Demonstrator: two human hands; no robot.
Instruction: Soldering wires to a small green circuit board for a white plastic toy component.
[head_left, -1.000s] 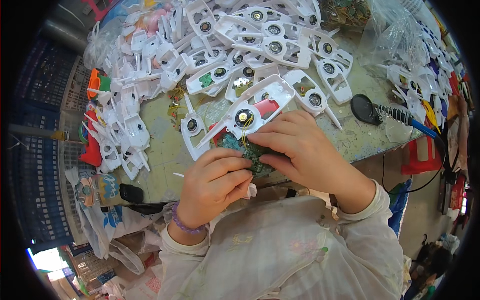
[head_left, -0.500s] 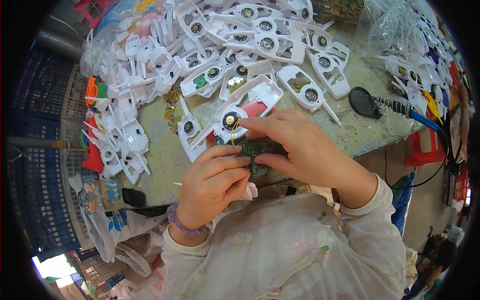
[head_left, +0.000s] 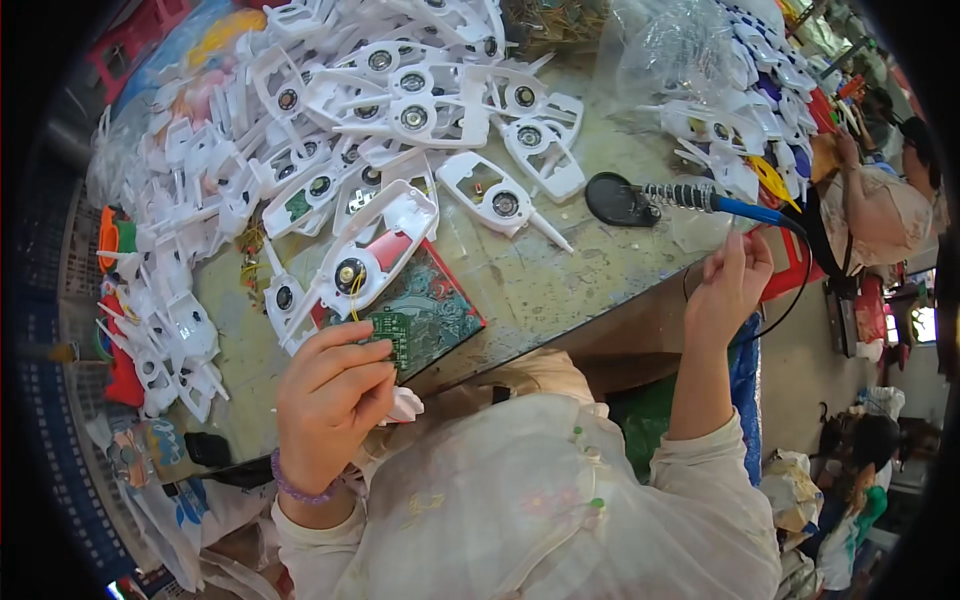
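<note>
My left hand (head_left: 335,400), wearing a purple bead bracelet, pinches a small green circuit board (head_left: 393,338) near the table's front edge. Thin yellow wires (head_left: 354,295) run from the board up to a round speaker (head_left: 349,274) in a white plastic housing (head_left: 410,208). That housing lies tilted on a red-edged panel (head_left: 455,310). Off to the right, my right hand (head_left: 733,280) is raised with loosely curled fingers and nothing visible in it. Just above it is the blue handle of a soldering iron (head_left: 757,211), whose tip end rests in a coiled spring holder (head_left: 680,197).
White housings (head_left: 412,118) with speakers pile up across the far side and left of the table (head_left: 540,290). A clear plastic bag (head_left: 670,60) lies at the far right. The iron's black cord (head_left: 803,270) hangs past the table edge. Other people (head_left: 885,215) sit farther right.
My right hand has left the circuit board and moved right, toward the soldering iron. The left hand keeps hold of the board. The whole view has shifted to the right.
</note>
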